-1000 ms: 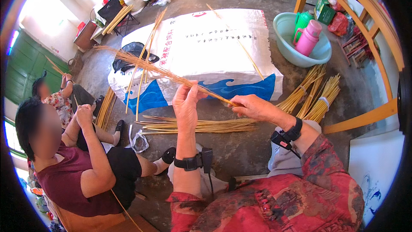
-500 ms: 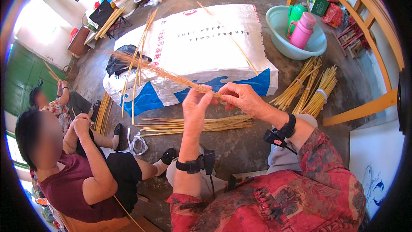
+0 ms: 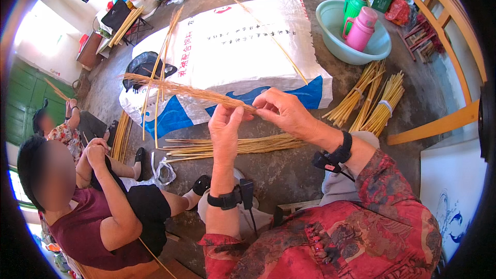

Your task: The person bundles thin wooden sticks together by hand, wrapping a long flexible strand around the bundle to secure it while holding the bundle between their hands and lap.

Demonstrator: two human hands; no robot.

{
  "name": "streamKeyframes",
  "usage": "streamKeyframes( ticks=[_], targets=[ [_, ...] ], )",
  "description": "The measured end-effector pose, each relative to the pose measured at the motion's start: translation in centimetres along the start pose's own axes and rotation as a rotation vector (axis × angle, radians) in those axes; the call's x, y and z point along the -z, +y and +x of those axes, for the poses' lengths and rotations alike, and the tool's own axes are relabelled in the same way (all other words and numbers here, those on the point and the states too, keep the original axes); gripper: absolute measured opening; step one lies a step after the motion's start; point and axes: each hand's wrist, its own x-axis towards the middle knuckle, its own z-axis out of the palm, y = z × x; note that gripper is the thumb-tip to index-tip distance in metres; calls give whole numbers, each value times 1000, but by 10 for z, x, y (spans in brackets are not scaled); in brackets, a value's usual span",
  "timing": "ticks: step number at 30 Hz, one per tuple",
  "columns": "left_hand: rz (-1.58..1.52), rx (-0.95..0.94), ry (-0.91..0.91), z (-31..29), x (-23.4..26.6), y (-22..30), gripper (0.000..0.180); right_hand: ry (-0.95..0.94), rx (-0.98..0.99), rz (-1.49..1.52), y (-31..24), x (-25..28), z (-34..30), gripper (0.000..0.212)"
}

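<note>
I hold a thin bundle of dry golden straw stalks (image 3: 181, 89) level in front of me, its feathery end pointing left. My left hand (image 3: 225, 128) pinches the bundle near its right end from below. Close beside it, my right hand (image 3: 281, 112) grips the same end with fingertips. Under my hands a loose pile of straw (image 3: 235, 146) lies on the concrete floor. Beyond it, a large white and blue woven sack (image 3: 237, 46) is spread out with a few long stalks on it.
A seated person in a maroon top (image 3: 93, 217) is at my left, another person (image 3: 57, 129) behind. Tied straw bundles (image 3: 377, 106) lie at right beside a pale green basin (image 3: 356, 36) holding a pink jug. A wooden frame (image 3: 444, 119) stands at far right.
The straw bundle and both hands have stayed together, shifting slightly toward me. My right hand has slid closer to my left at the bundle's end.
</note>
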Motion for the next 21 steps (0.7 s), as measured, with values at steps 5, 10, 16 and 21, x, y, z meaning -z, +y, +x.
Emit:
streamKeyframes(
  ticks=[5, 10, 16, 21],
  targets=[
    [22, 35, -9, -2, -3, -2, 12, 8, 40, -33, 0, -5, 4, 14],
    [24, 23, -18, -1, 1, -6, 11, -3, -7, 109, 4, -7, 5, 13],
    [21, 45, -25, 0, -1, -6, 14, -37, -61, 109, 2, -4, 7, 14],
    [30, 26, -26, -1, 2, -8, 13, -91, -207, 297, -2, -5, 9, 15]
  ],
)
